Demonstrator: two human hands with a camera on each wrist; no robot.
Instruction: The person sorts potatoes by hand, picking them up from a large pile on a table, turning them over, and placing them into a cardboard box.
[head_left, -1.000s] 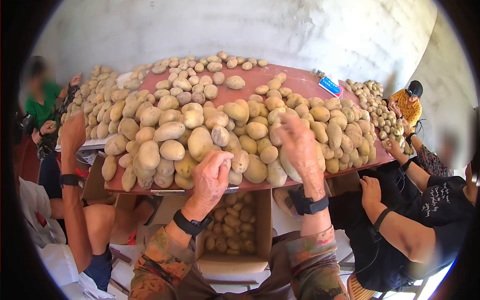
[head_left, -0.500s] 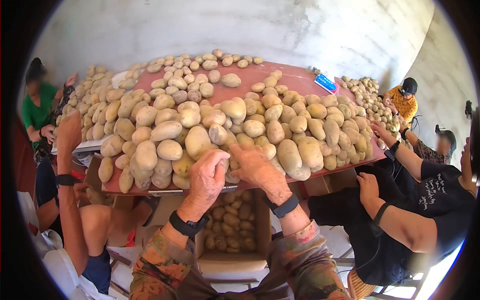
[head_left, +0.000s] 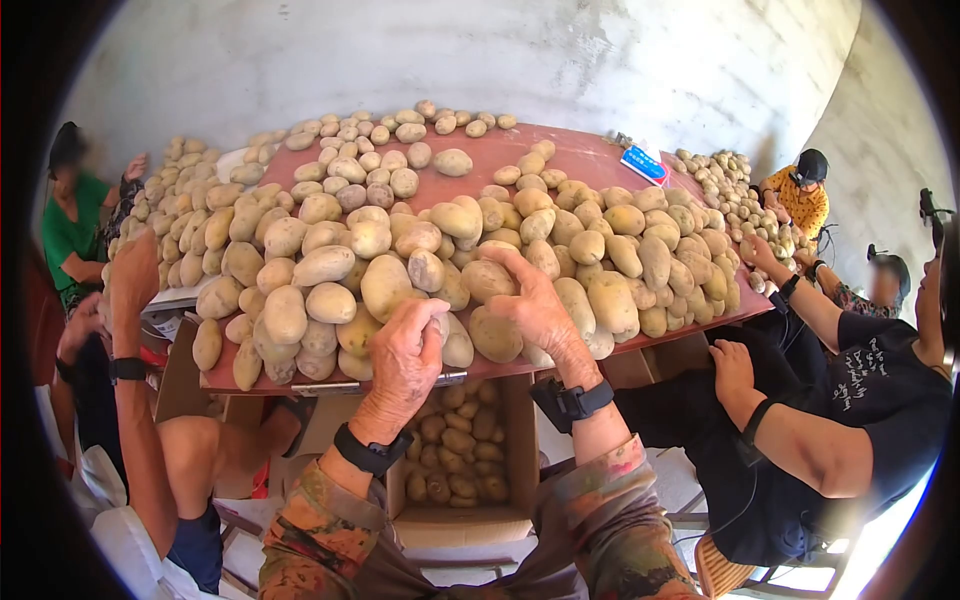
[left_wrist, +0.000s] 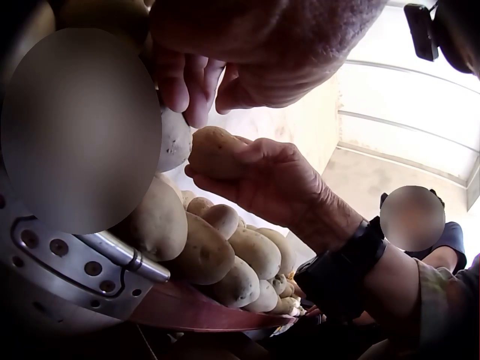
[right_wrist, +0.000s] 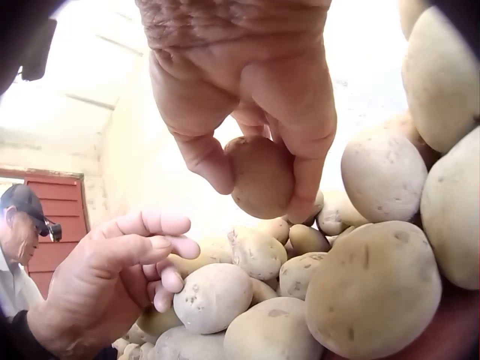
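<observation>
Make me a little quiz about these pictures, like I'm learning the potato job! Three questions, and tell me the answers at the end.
1. True or false: the right hand is holding nothing.

2. Pick one. What colour is the top of the table?
A) Green
B) Red
C) Yellow

3. What are the potatoes below the table's front edge sitting in?

Key:
1. False. In the right wrist view, its fingers and thumb hold a potato.
2. B, red.
3. A cardboard box.
</observation>
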